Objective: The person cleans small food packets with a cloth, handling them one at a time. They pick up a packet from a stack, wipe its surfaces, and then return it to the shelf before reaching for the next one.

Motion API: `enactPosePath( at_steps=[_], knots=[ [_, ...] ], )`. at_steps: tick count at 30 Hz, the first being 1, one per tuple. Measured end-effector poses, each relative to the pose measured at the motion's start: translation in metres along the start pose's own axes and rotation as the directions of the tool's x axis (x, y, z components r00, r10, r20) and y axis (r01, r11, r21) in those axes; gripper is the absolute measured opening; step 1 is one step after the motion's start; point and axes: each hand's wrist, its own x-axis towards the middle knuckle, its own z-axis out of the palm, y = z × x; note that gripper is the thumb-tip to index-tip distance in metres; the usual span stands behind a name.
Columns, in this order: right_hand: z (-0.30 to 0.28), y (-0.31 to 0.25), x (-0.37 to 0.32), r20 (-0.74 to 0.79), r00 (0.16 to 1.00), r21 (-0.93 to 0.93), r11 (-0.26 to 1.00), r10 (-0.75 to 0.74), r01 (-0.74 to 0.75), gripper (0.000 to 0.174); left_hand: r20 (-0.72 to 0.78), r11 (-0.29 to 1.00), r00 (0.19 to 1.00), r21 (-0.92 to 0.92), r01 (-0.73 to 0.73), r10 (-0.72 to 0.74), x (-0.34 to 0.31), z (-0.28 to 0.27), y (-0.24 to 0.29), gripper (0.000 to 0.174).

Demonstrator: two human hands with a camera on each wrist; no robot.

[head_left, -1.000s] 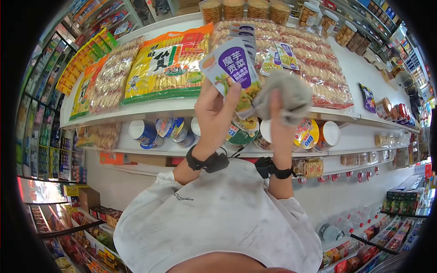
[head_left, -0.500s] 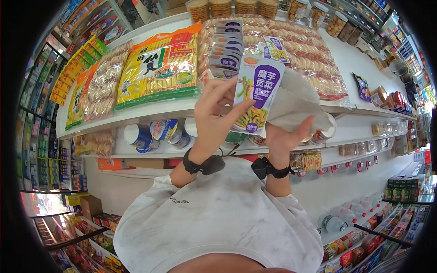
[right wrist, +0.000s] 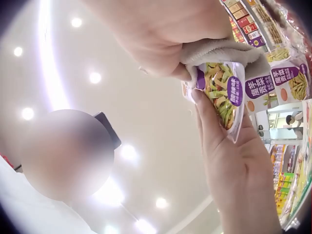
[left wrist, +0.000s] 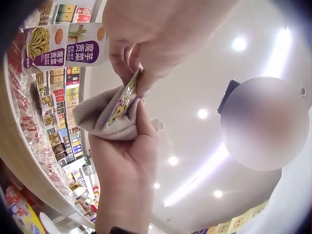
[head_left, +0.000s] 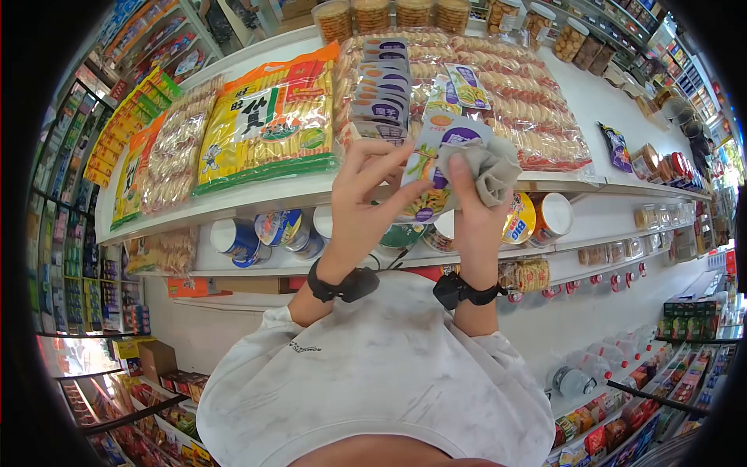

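A white and purple snack packet with pictures of green vegetables is held up in front of the shelf. My left hand pinches its left edge between thumb and fingers. With my right hand I hold a folded grey cloth against the packet's right side, thumb on top. In the left wrist view the cloth wraps around both faces of the packet. The right wrist view shows the packet's front below the cloth.
A row of matching packets and two more packets lie on bagged round crackers. Left of these is a large yellow snack bag. Clear jars line the back; tubs stand on the shelf below.
The packet came lower and turned to face me, then tilted slightly. My right hand moved the cloth off the packet, opened it out, then folded it back over the packet's right side.
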Motion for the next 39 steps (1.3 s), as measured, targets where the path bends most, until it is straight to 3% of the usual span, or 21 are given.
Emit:
enactPosePath(
  at_steps=[2,5,8,9,11,14,16,18,21,23,25,26,29,30,31,33,34,37,38,39],
  knots=[
    [-0.001,0.000,0.001,-0.030,0.998,0.003,0.999,-0.052,0.052,0.025,0.066,0.999,0.997,0.021,0.032,-0.034,-0.001,-0.002,0.000,0.055],
    [0.000,0.004,0.001,-0.154,0.980,0.002,0.992,-0.126,0.127,0.028,0.004,0.992,1.000,0.124,0.014,-0.015,0.003,0.006,0.018,0.054],
    [0.004,0.007,0.000,-0.267,0.957,0.069,0.988,-0.113,0.136,0.029,-0.108,0.955,0.979,0.259,-0.141,0.174,0.006,0.011,0.022,0.054],
    [0.009,0.005,-0.001,-0.276,0.957,0.112,0.986,-0.089,0.124,0.029,-0.082,0.918,0.965,0.338,-0.207,0.248,0.007,0.010,0.021,0.055],
    [0.010,0.004,-0.004,-0.238,0.968,0.109,0.988,-0.079,0.107,0.029,-0.013,0.810,0.923,0.484,-0.332,0.385,0.009,0.007,0.015,0.059],
    [0.005,0.010,-0.017,-0.122,0.989,-0.037,0.996,-0.090,0.086,0.034,0.084,0.766,0.924,0.535,-0.357,0.372,0.012,0.005,0.014,0.060],
    [0.010,0.014,-0.030,-0.081,0.994,-0.139,0.989,-0.069,0.057,0.042,0.083,0.835,0.940,0.439,-0.332,0.330,0.015,0.005,0.020,0.052],
    [0.018,0.010,-0.036,0.157,0.983,-0.209,0.970,-0.095,0.127,0.046,0.032,0.911,0.955,0.293,-0.290,0.294,0.014,0.007,0.020,0.046],
    [0.030,-0.008,-0.043,0.348,0.934,-0.369,0.903,-0.084,0.219,0.051,-0.045,0.975,0.975,0.065,-0.214,0.217,0.007,0.011,0.015,0.046],
    [0.034,-0.012,-0.039,0.402,0.882,-0.407,0.814,-0.247,0.413,0.053,-0.002,0.991,0.991,0.001,-0.137,0.137,0.002,0.006,0.019,0.044],
    [0.038,-0.009,-0.014,0.430,0.709,-0.356,0.617,-0.558,0.702,0.054,0.036,0.996,0.999,-0.080,-0.037,0.041,-0.005,0.004,0.014,0.039],
    [0.034,-0.007,-0.004,0.461,0.643,-0.371,0.526,-0.611,0.766,0.052,0.077,0.992,0.996,-0.113,0.054,-0.045,-0.011,0.002,0.007,0.037],
    [0.023,-0.009,0.018,0.442,0.614,-0.214,0.588,-0.653,0.780,0.044,0.149,0.983,0.986,-0.157,0.099,-0.075,-0.007,0.003,0.019,0.032],
    [0.019,-0.008,0.011,0.308,0.818,-0.235,0.794,-0.486,0.560,0.041,0.181,0.986,0.980,-0.133,0.101,-0.077,-0.006,0.000,0.024,0.032],
    [0.015,-0.007,0.004,0.147,0.950,-0.181,0.937,-0.275,0.299,0.041,0.182,0.996,0.983,-0.087,0.025,-0.009,-0.005,-0.001,0.023,0.032],
    [-0.013,0.029,0.010,-0.084,0.996,0.237,0.970,-0.032,0.052,0.036,0.160,0.978,0.967,0.030,-0.207,0.200,0.003,-0.002,0.014,0.033],
    [-0.017,0.032,0.003,-0.014,0.998,0.152,0.987,-0.056,0.057,0.036,0.146,0.929,0.929,0.103,-0.357,0.341,0.007,-0.002,0.011,0.033],
    [-0.005,0.018,-0.013,0.208,0.978,0.051,0.999,-0.017,0.007,0.040,0.026,0.948,0.964,0.177,-0.266,0.265,0.016,-0.004,0.011,0.033],
    [0.011,0.005,-0.016,0.101,0.994,0.099,0.993,0.048,-0.058,0.033,0.062,0.936,0.968,0.247,-0.251,0.243,0.018,-0.010,0.012,0.033],
    [0.012,0.003,-0.015,0.109,0.994,0.044,0.999,0.022,-0.027,0.033,0.050,0.942,0.968,0.223,-0.249,0.244,0.018,-0.009,0.011,0.032]
  ],
)
